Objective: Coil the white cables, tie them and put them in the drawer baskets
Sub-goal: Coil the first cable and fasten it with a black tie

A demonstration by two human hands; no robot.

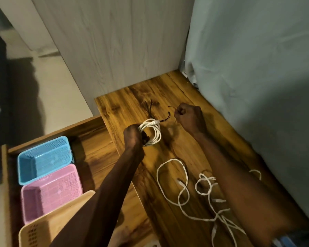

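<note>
Just above the frame's centre, the left hand (134, 135) grips a coiled white cable (151, 131), fingers curled tight round one side of the loop. The right hand (189, 115) is fisted, pinching a thin dark tie (171, 108) above the wooden top (169, 90). Loose white cables (184, 191) sprawl at lower right; blue basket (45, 157) and pink basket (50, 190) sit in the open drawer (95, 139) at lower left, with no readable writing anywhere.

You have one wide-angle view, from your head, looking steeply down and forward over both forearms. The table (177, 157) sits close below, filling the middle; the open drawer (89, 150) lies at lower left, the wall ahead.
</note>
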